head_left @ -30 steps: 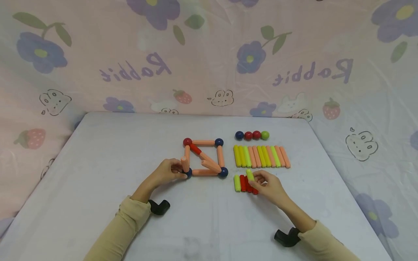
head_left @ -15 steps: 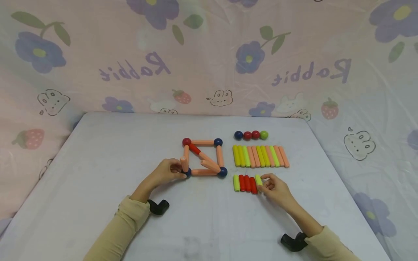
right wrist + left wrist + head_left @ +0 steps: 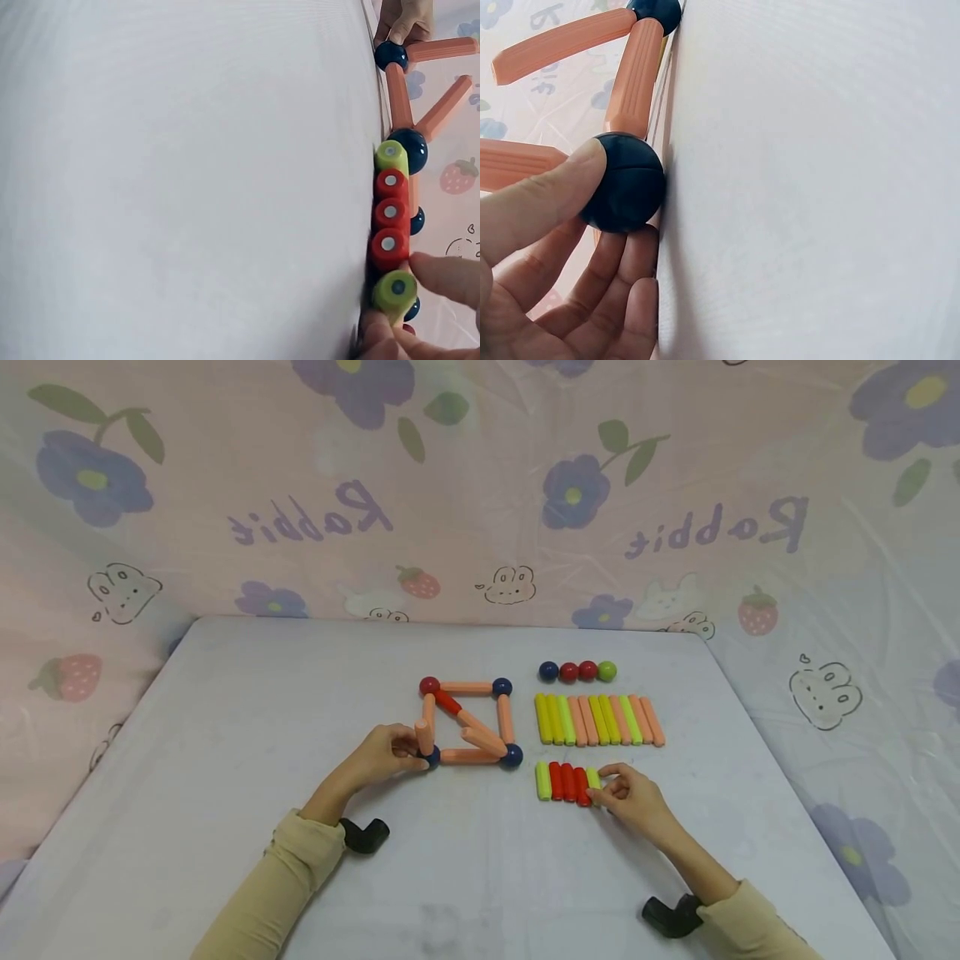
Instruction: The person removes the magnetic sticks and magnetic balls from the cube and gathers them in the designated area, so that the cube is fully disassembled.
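Note:
My left hand (image 3: pixel 382 752) pinches a dark blue ball (image 3: pixel 626 184) at the near left corner of a square frame made of balls and salmon magnetic sticks (image 3: pixel 468 757). From this ball one salmon stick (image 3: pixel 424 737) rises upright; another leans up from the near right blue ball (image 3: pixel 512 755). A red and salmon diagonal (image 3: pixel 450 702) runs inside the frame from the red ball (image 3: pixel 429 686). My right hand (image 3: pixel 633 797) holds a short green magnetic stick (image 3: pixel 396 290) between thumb and fingers, at the right end of a row with three short red sticks (image 3: pixel 568 782) and another green one (image 3: pixel 543 781).
Behind the short row lies a longer row of yellow, green and salmon sticks (image 3: pixel 600 720). Several loose balls (image 3: pixel 577 672) stand in line farther back. The white tabletop (image 3: pixel 465 868) meets a printed curtain (image 3: pixel 450 527) at its back edge.
My right hand has moved right and lowered the short green stick from above the red ones to the row's right end. The left hand stays on the blue ball.

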{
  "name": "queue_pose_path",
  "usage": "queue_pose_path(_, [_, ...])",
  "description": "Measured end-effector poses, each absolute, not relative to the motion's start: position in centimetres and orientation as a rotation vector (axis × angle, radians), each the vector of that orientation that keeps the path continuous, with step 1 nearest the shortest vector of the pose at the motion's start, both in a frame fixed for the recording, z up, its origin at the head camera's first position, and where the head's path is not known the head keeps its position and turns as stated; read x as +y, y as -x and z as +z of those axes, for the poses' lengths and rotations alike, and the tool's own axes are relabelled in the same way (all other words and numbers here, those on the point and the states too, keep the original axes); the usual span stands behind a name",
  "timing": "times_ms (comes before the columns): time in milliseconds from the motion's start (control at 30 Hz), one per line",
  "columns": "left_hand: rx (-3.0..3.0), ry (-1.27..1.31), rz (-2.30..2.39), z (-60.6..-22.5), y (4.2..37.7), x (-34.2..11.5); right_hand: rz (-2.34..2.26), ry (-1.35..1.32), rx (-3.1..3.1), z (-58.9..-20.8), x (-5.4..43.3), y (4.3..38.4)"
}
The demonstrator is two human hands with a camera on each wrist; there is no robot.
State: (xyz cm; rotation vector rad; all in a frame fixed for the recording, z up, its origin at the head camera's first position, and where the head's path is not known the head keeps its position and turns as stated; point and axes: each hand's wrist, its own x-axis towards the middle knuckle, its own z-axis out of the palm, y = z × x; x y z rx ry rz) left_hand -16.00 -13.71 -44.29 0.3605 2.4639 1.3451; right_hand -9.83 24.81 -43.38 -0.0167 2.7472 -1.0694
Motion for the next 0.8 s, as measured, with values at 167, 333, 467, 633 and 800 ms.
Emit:
queue_pose_path(167, [2.461, -0.347, 1.343, -44.2, 16.0, -13.6, -0.971, 0.088, 2.780, -42.8, 24.9, 9.8])
queue_pose_path(333, [2.453, -0.332, 1.352, -44.2, 16.0, -13.6, -0.924, 0.111, 2.812, -41.9, 24.9, 10.1])
queue_pose_path(467, [2.451, -0.323, 1.350, -44.1, 15.9, -13.6, -0.954, 0.164, 2.860, -41.2, 24.4, 10.5])
queue_pose_path(633, [2.450, -0.317, 1.351, -44.1, 16.0, -13.6, -1.019, 0.276, 2.894, -40.4, 22.6, 11.2])
queue_pose_path(800, [2.450, -0.339, 1.356, -44.3, 16.0, -13.6, -0.998, 0.407, 2.901, -40.3, 20.4, 11.9])
